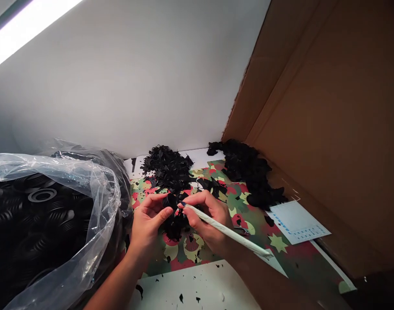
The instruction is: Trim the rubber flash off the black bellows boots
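Note:
My left hand [149,220] grips a small black ribbed rubber part [169,201] between thumb and fingers. In my right hand [211,219] is a long, slim tool with a white wrapped handle [229,233]. Its front end meets the ribbed part, and my fingers hide the tip, so its kind does not show. Below both hands lies a small heap of black scraps [175,227] on a patterned sheet [192,250] in red, green and yellow. A metal tool [241,230] lies partly hidden behind my right hand.
At left stands a clear plastic bag [103,206] full of black ribbed parts [38,241]. Behind my hands are a pile of black shavings [166,168] and, further right, black rubber pieces [248,170]. A printed card [298,221] lies near the cardboard wall [329,129].

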Available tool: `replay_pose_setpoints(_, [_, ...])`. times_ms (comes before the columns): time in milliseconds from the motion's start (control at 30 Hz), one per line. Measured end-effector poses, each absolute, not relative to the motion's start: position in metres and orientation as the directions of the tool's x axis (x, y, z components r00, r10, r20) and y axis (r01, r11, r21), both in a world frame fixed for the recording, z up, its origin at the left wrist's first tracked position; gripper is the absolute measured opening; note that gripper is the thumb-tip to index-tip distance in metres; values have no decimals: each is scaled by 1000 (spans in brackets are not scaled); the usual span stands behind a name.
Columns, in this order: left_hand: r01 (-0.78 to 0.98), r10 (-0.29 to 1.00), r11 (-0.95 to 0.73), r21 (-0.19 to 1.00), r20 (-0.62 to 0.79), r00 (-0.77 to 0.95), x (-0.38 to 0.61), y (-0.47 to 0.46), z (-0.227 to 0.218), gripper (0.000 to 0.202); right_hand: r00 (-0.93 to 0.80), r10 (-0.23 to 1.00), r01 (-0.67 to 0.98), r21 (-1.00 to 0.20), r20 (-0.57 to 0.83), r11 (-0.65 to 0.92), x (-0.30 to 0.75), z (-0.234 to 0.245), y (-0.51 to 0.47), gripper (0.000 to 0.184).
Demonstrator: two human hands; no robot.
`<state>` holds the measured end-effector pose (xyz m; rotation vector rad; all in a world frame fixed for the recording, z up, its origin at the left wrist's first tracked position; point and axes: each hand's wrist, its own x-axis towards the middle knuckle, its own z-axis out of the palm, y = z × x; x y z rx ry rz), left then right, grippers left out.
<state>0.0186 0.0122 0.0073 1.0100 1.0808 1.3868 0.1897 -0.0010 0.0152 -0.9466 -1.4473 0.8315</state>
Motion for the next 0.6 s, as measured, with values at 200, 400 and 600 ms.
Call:
replay_pose_setpoints(200, [-224, 995, -61, 973, 42, -88, 20, 11, 10, 32, -75, 798, 91, -792, 599, 603, 186, 11, 1, 7])
replay_pose_setpoints(400, [-226, 994, -80, 971, 60, -96, 20, 12, 11, 32, -92, 789, 159, -773, 608, 614, 186, 13, 1, 14])
replay_pose_setpoints(600, [-210, 993, -86, 974, 66, -100, 20, 10, 11, 32, -128, 777, 228, -744, 617, 628, 186, 13, 2, 15])
